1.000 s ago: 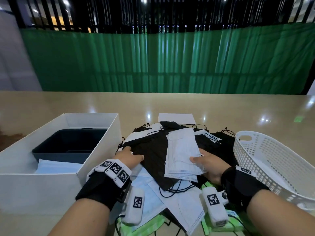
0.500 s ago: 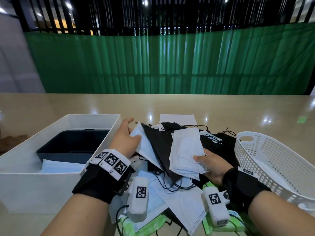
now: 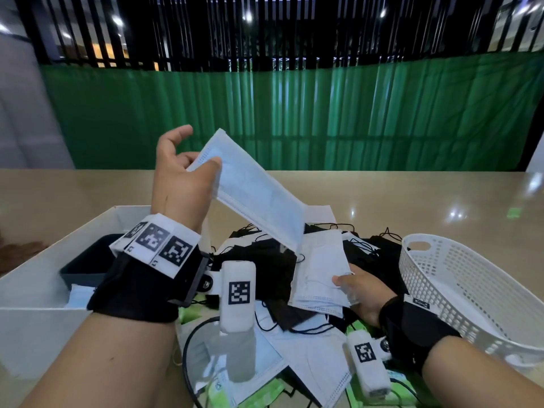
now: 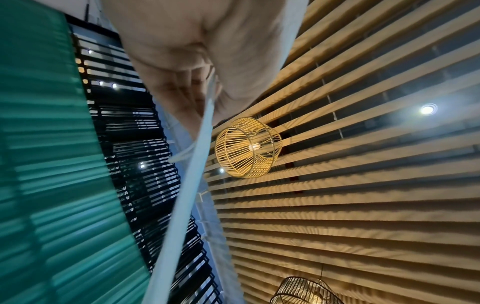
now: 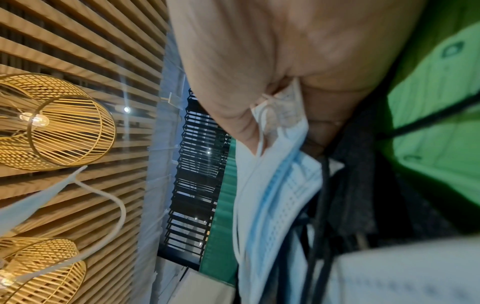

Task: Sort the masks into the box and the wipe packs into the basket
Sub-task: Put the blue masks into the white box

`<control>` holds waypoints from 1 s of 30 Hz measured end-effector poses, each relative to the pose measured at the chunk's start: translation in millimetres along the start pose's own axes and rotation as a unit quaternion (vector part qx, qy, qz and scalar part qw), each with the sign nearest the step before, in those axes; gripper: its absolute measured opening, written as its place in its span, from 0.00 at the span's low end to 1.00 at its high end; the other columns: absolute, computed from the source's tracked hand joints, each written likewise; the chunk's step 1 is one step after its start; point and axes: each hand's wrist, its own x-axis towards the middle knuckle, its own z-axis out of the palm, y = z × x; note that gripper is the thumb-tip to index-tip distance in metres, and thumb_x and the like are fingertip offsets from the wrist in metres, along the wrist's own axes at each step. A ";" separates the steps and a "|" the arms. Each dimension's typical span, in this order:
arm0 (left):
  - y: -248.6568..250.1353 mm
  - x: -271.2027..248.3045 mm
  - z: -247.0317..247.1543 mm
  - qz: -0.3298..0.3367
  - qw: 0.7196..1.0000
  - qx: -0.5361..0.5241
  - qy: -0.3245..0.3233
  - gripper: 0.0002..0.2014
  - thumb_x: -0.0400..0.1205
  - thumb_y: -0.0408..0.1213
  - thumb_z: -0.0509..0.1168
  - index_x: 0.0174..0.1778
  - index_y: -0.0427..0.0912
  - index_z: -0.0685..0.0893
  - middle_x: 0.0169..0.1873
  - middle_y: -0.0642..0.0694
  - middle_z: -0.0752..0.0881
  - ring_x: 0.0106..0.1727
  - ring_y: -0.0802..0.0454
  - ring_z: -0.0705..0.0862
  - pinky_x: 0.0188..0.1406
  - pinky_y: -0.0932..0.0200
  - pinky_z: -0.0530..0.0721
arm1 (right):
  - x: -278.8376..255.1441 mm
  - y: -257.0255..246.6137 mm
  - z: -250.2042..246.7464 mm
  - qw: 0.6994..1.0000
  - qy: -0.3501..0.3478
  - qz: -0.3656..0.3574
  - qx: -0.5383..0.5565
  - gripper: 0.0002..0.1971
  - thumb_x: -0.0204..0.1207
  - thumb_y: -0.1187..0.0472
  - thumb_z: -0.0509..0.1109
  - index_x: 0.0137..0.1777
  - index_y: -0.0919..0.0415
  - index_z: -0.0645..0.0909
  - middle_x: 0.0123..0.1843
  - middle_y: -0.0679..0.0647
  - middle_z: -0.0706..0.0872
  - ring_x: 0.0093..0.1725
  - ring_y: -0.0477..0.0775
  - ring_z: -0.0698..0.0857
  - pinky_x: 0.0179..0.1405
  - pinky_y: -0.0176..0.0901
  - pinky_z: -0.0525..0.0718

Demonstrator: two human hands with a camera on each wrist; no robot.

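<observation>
My left hand (image 3: 188,169) is raised above the table and pinches the end of a light blue mask (image 3: 253,189) between thumb and fingers; the mask hangs slanting down to the right. In the left wrist view that mask (image 4: 182,195) runs edge-on from the hand. My right hand (image 3: 357,287) holds a small stack of white masks (image 3: 321,275) over the pile of black and white masks (image 3: 265,278). The right wrist view shows the stack (image 5: 272,185) pinched by the thumb. Green wipe packs (image 3: 259,393) lie under the pile near me. The white box (image 3: 35,316) stands left, the white basket (image 3: 459,290) right.
A dark blue tray (image 3: 85,266) and a pale mask (image 3: 78,295) lie inside the box. Black ear loops trail from the pile. Behind the table hangs a green curtain (image 3: 323,113). The far tabletop (image 3: 382,195) is bare and glossy.
My left hand has lifted a light blue mask out of the pile, high above the table. My right hand has kept its hold on the white stack, almost still.
</observation>
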 end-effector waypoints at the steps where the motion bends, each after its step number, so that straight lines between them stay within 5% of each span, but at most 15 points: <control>1: -3.0 0.5 1.5 -0.012 1.000 -0.006 -0.008 0.21 0.77 0.31 0.64 0.61 0.58 0.70 0.35 0.53 0.81 0.38 0.51 0.81 0.41 0.49 0.83 | -0.2 -0.1 -0.4 1.000 0.000 -0.002 -0.001 0.17 0.82 0.75 0.58 0.69 0.68 0.74 0.52 0.63 0.86 0.46 0.60 0.86 0.40 0.47 0.82; 3: -11.4 1.5 5.7 -0.044 0.999 -0.007 -0.028 0.21 0.77 0.28 0.63 0.61 0.55 0.71 0.35 0.51 0.79 0.37 0.49 0.81 0.39 0.50 0.82 | -0.1 -1.7 -1.9 0.999 0.018 -0.020 -0.017 0.17 0.81 0.75 0.57 0.68 0.66 0.75 0.51 0.62 0.87 0.46 0.60 0.86 0.40 0.46 0.84; 6: -31.4 0.6 12.6 -0.089 0.992 0.060 -0.069 0.21 0.76 0.26 0.62 0.63 0.49 0.74 0.35 0.50 0.76 0.33 0.51 0.79 0.35 0.52 0.83 | 2.2 -9.7 -7.3 0.991 0.079 -0.086 -0.058 0.20 0.80 0.75 0.58 0.70 0.62 0.75 0.57 0.61 0.87 0.54 0.63 0.86 0.57 0.55 0.84; 8: -45.1 -0.6 15.7 -0.117 0.984 0.108 -0.081 0.19 0.75 0.26 0.61 0.60 0.49 0.75 0.38 0.48 0.76 0.35 0.50 0.79 0.41 0.46 0.86 | -0.7 -22.7 -10.7 0.980 0.115 -0.139 -0.080 0.22 0.79 0.74 0.58 0.71 0.59 0.75 0.58 0.56 0.87 0.56 0.60 0.86 0.61 0.56 0.82; 13: -66.3 -5.8 31.1 -0.211 0.961 0.122 -0.129 0.20 0.77 0.25 0.58 0.63 0.46 0.71 0.38 0.46 0.75 0.36 0.50 0.79 0.42 0.49 0.87 | -20.8 -63.1 -1.9 0.935 0.135 -0.255 -0.208 0.20 0.79 0.71 0.57 0.61 0.47 0.76 0.53 0.48 0.86 0.51 0.51 0.84 0.46 0.40 0.79; 17: -66.0 -16.9 48.8 -0.312 0.941 0.043 -0.124 0.18 0.81 0.20 0.52 0.62 0.44 0.68 0.39 0.43 0.74 0.33 0.49 0.77 0.19 0.60 0.84 | -25.3 -68.3 14.0 0.884 0.059 -0.241 -0.397 0.19 0.80 0.69 0.57 0.59 0.42 0.77 0.49 0.50 0.86 0.46 0.56 0.84 0.42 0.40 0.76; 19: -67.8 -21.8 52.3 -0.358 0.926 -0.008 -0.120 0.15 0.83 0.21 0.51 0.61 0.42 0.68 0.42 0.41 0.74 0.35 0.48 0.77 0.25 0.53 0.85 | -24.9 -63.2 22.3 0.863 0.009 -0.206 -0.461 0.21 0.81 0.68 0.55 0.64 0.44 0.79 0.50 0.49 0.86 0.47 0.54 0.85 0.44 0.40 0.80; 22: -76.3 -27.1 47.9 -0.398 0.905 -0.021 -0.150 0.06 0.86 0.34 0.55 0.51 0.37 0.77 0.41 0.40 0.80 0.35 0.45 0.82 0.28 0.53 0.87 | -26.6 -56.0 34.9 0.830 -0.053 -0.181 -0.524 0.22 0.80 0.67 0.55 0.67 0.45 0.79 0.55 0.48 0.85 0.53 0.51 0.85 0.49 0.37 0.81; 24: -86.3 -26.4 43.2 -0.408 0.898 -0.019 -0.164 0.13 0.86 0.47 0.56 0.45 0.42 0.78 0.44 0.38 0.82 0.37 0.42 0.84 0.24 0.58 0.87 | -26.3 -51.4 41.4 0.817 -0.090 -0.178 -0.542 0.19 0.81 0.62 0.59 0.66 0.43 0.80 0.56 0.46 0.86 0.53 0.47 0.84 0.53 0.39 0.81; 26: -91.7 -24.4 39.5 -0.414 0.895 -0.026 -0.165 0.18 0.83 0.57 0.57 0.48 0.43 0.77 0.46 0.38 0.83 0.40 0.42 0.85 0.25 0.57 0.87 | -27.0 -48.1 46.9 0.799 -0.125 -0.167 -0.564 0.17 0.81 0.53 0.63 0.69 0.42 0.78 0.56 0.42 0.83 0.51 0.44 0.82 0.56 0.37 0.80; 28: -93.3 -24.2 37.3 -0.414 0.893 -0.001 -0.177 0.17 0.81 0.53 0.62 0.52 0.41 0.77 0.42 0.40 0.82 0.38 0.45 0.85 0.22 0.59 0.85 | -26.7 -45.6 49.1 0.795 -0.155 -0.147 -0.568 0.19 0.79 0.47 0.66 0.70 0.41 0.76 0.56 0.40 0.80 0.51 0.40 0.81 0.59 0.35 0.78; 30: -95.6 -24.3 35.2 -0.393 0.900 0.037 -0.185 0.10 0.81 0.37 0.65 0.56 0.41 0.74 0.45 0.39 0.80 0.36 0.48 0.82 0.18 0.63 0.82 | -25.7 -45.4 47.7 0.804 -0.165 -0.131 -0.556 0.21 0.77 0.43 0.68 0.69 0.41 0.76 0.59 0.40 0.81 0.53 0.38 0.81 0.62 0.34 0.77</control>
